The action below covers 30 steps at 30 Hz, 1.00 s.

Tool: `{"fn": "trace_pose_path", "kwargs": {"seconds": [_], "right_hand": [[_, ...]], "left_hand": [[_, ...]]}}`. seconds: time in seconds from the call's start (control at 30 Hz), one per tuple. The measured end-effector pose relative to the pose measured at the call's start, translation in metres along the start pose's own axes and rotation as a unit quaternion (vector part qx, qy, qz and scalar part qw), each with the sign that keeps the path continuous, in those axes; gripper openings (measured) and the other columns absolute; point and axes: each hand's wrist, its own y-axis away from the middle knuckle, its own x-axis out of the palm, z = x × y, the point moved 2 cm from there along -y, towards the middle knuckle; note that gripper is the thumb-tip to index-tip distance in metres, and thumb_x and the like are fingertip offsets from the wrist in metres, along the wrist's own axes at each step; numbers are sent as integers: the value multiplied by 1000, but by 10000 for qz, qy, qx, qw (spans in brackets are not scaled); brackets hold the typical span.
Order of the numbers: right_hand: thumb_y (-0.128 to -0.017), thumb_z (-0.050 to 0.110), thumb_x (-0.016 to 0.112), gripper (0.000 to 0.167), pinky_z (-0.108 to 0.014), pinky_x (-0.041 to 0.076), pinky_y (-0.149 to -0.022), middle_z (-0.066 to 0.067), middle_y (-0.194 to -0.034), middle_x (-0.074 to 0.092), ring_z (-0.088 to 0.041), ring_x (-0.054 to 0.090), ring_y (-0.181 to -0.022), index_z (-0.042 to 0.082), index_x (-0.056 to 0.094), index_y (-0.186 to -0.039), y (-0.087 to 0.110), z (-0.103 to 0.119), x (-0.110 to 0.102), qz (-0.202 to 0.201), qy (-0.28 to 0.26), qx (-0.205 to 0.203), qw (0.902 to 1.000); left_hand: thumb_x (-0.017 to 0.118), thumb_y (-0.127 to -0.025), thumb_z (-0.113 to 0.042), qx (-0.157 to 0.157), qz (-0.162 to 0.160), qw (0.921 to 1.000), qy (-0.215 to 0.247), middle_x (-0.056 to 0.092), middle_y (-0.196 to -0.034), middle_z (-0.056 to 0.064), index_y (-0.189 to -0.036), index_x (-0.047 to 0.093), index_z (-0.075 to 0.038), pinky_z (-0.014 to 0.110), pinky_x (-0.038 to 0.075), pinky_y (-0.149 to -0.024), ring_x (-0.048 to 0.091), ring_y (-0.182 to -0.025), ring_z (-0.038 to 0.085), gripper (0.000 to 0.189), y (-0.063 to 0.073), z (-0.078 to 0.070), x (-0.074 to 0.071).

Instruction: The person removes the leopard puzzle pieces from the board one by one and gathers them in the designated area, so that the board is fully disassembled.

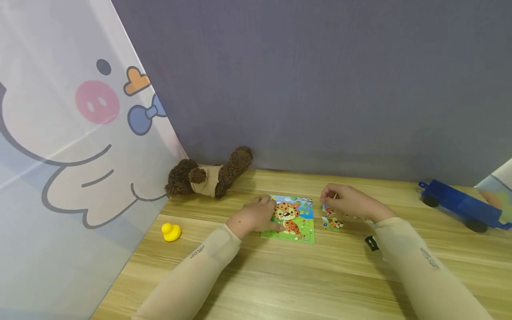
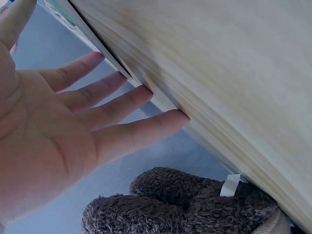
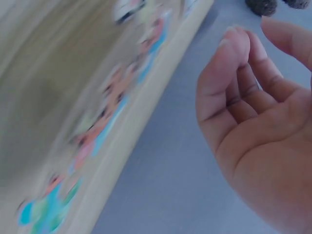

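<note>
A puzzle board [image 1: 302, 229] printed with a spotted leopard cub lies flat on the wooden table. My left hand [image 1: 258, 215] rests at its left side, covering part of that edge. Its fingers [image 2: 119, 136] are spread and nearly straight in the left wrist view. To the right of the board, my right hand [image 1: 354, 202] hovers over loose puzzle pieces [image 1: 333, 223] and hides some of them. In the right wrist view its fingers [image 3: 214, 83] are bent, the thumb stands apart from them, and nothing shows between. Several pieces [image 3: 105, 114] lie blurred on the table there.
A brown plush toy [image 1: 206, 178] lies at the back left, with a yellow rubber duck [image 1: 171, 232] nearer. A small black object [image 1: 371, 243] is beside the right forearm. A blue toy wagon [image 1: 460, 202] stands far right. Grey panel [image 1: 320, 89] behind.
</note>
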Motion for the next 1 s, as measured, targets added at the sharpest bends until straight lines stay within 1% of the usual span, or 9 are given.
{"fn": "trace_pose_path", "kwargs": {"seconds": [0.13,0.3,0.43,0.5,0.57,0.63,0.67,0.8,1.0], "right_hand": [[-111,32,57,29,-34,52,-58,-18,-112,65,-23,62,-75,8,62,-128,-9,15,3,-101,-214,-7,9997],[-111,31,56,36,-40,55,-58,-21,-120,62,-30,63,-75,5,57,-136,-22,25,12,42,-612,-114,9981],[-112,29,53,39,-43,58,-62,-21,-125,61,-31,66,-84,4,54,-142,-32,30,19,168,-762,-78,9969],[-112,26,51,39,-43,61,-70,-21,-127,61,-32,68,-89,3,52,-144,-37,32,23,234,-810,-118,9964],[-112,23,48,39,-42,64,-77,-21,-127,60,-31,70,-94,1,51,-144,-42,34,27,277,-853,-178,9958],[-112,21,48,38,-43,65,-78,-21,-126,60,-30,71,-95,0,51,-144,-46,35,32,336,-915,-223,9950],[-112,20,47,39,-43,65,-82,-21,-126,60,-29,70,-95,-2,50,-144,-48,36,34,374,-969,-256,9943],[-112,18,49,37,-42,63,-80,-19,-125,59,-28,68,-92,-2,50,-143,-54,37,43,477,-1131,-196,9922],[-111,19,54,34,-38,65,-84,-17,-122,59,-26,72,-101,0,55,-139,-60,37,53,476,-1054,-137,9932]], "left_hand": [[69,-96,-66,10,14,10000,-31,29,-177,13,-157,49,-13,71,40,-123,31,-162,43,84,0,-1,-1],[68,-96,-68,-7,34,9999,-123,30,-177,13,-160,46,-12,69,41,-123,33,-162,43,87,-1,-2,-1],[68,-96,-68,-49,57,9999,-109,29,-177,12,-159,46,-13,69,40,-123,33,-162,42,87,-2,-2,0],[68,-95,-69,-67,53,9999,-102,30,-177,12,-158,48,-13,69,41,-123,33,-162,42,86,-3,-2,0],[69,-95,-69,-66,42,9999,-109,31,-177,13,-157,49,-13,69,41,-122,34,-161,42,86,-3,-1,0],[69,-95,-69,-63,30,9999,-104,32,-176,13,-156,50,-12,69,42,-122,35,-161,42,86,-3,-1,0],[70,-94,-69,-62,24,9999,-98,32,-176,13,-155,51,-12,69,43,-122,35,-161,42,85,-3,-1,-1],[70,-94,-69,-70,19,9999,-75,32,-176,14,-153,52,-12,69,43,-121,36,-160,43,84,-3,-1,-1],[70,-94,-69,-99,51,9999,-71,32,-176,14,-153,53,-12,71,43,-120,36,-160,43,84,-3,0,0]]}}
